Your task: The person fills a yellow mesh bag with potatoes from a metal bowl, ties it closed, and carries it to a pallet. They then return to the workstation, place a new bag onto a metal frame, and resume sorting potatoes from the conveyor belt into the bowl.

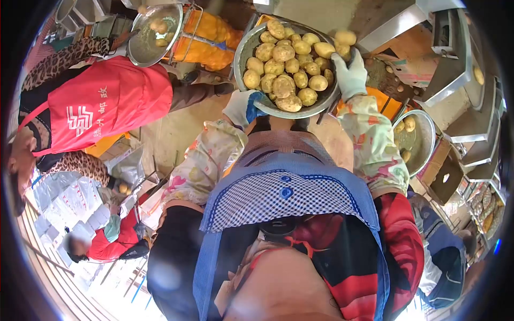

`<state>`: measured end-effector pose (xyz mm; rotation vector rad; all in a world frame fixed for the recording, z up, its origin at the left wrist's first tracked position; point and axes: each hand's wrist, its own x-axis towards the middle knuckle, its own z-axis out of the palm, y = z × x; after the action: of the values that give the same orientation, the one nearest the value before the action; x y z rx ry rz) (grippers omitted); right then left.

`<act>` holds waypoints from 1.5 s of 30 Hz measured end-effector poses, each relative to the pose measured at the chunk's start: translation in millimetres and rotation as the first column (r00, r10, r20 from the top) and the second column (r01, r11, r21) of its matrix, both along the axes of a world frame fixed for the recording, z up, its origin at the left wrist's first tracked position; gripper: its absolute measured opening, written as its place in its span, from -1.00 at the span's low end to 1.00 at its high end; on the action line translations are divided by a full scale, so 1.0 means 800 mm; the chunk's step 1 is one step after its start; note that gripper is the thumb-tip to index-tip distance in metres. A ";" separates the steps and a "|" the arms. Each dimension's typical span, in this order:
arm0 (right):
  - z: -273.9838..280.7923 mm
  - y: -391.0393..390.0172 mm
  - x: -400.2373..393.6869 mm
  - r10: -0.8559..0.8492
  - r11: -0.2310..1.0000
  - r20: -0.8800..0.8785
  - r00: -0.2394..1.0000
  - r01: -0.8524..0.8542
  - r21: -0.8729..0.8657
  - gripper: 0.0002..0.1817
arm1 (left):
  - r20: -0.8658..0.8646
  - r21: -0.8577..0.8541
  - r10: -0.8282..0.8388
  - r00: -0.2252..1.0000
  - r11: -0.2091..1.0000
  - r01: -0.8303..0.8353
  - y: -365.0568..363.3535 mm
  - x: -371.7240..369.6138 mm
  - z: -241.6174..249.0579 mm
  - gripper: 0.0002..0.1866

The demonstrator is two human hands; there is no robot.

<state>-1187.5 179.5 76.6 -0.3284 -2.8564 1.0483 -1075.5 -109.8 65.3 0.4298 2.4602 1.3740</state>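
A wide metal basin (247, 52) heaped with potatoes (284, 52) is in front of my body. My left hand (242, 107), in a pale glove with a blue patch, is closed at the basin's near left rim. My right hand (350, 75), in a pale glove, is over the right rim with its fingers curled round a potato (342, 52). Just beyond those fingertips, another potato (345, 37) shows outside the rim. Floral sleeves cover both my forearms.
On the left a person in a red apron (115, 101) reaches to another basin (140, 21) with a few potatoes. Orange mesh sacks (206, 37) stand beside it. To the right are a third basin (428, 144), metal chutes (455, 69) and a cardboard box (443, 171).
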 end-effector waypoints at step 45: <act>0.048 0.014 0.049 0.566 0.822 0.170 0.807 -0.569 -0.034 -0.46 | 0.973 0.078 0.132 0.189 0.583 -0.809 0.009 -0.022 0.127 -0.74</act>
<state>-1148.1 190.9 115.0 0.5104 -3.2050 1.1077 -1092.9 -102.5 167.1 -1.0135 1.0944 1.8871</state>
